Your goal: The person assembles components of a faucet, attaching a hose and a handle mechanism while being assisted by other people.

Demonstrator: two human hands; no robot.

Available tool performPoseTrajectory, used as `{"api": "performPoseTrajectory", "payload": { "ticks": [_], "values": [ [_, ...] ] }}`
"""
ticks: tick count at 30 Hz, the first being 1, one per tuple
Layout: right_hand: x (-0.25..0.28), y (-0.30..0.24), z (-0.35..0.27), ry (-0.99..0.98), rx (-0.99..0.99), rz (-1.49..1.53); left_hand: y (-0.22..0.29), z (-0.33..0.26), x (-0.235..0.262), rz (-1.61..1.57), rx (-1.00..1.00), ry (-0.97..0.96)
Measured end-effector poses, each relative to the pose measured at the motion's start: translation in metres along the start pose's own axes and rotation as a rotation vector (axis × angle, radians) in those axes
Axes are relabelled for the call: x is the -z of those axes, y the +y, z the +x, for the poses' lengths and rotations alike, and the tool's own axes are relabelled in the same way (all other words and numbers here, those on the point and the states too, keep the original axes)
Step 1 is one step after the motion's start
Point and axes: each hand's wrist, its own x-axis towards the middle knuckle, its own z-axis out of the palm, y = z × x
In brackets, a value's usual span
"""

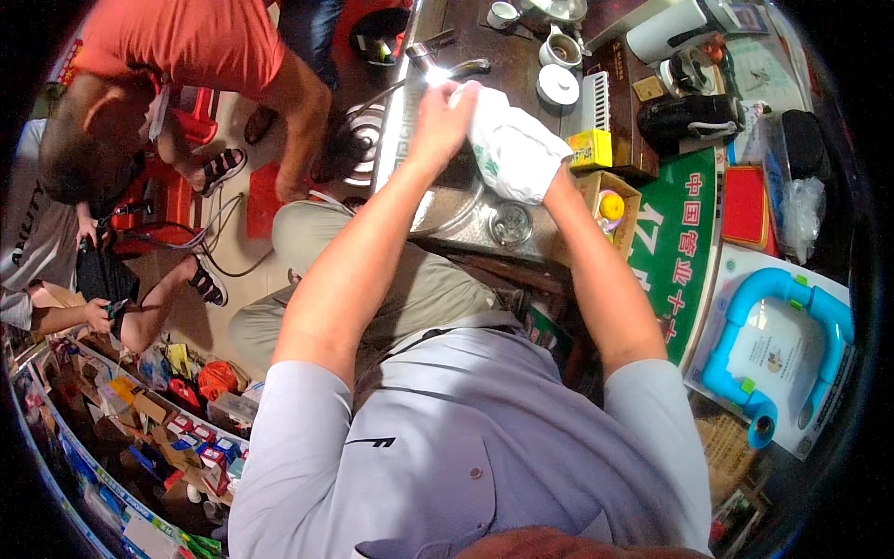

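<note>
My left hand (445,119) is raised over the tea table, fingers closed at the upper edge of a white, crumpled bag-like sheet (515,149) with a little green print. The sheet covers my right hand, so its fingers are hidden; only the right wrist (559,191) shows below it. Just beyond my left fingers is a shiny metal tap (426,63) with a bright glare and a dark spout. A clear glass cup (510,224) stands on the table's near edge, below the sheet.
White lidded cup (557,88), yellow box (589,149) and small carton (616,200) stand right of my hands. Farther right are a black pouch (689,119), green sign (684,252) and blue pipe frame (736,326). At left, a person in red (186,47) bends beside another seated person.
</note>
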Motion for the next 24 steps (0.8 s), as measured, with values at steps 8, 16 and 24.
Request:
{"api": "performPoseTrajectory", "payload": {
  "ticks": [8, 16, 24],
  "values": [
    [-0.045, 0.016, -0.011, -0.173, -0.005, 0.261, 0.02, -0.033, -0.018, 0.626, -0.804, 0.14],
    [-0.053, 0.036, 0.004, -0.003, 0.05, 0.252, 0.039, -0.038, -0.008, 0.639, -0.58, 0.123],
    [-0.103, 0.053, 0.016, 0.038, -0.391, 0.58, 0.05, -0.059, -0.003, 0.694, -0.699, 0.192]
  ]
}}
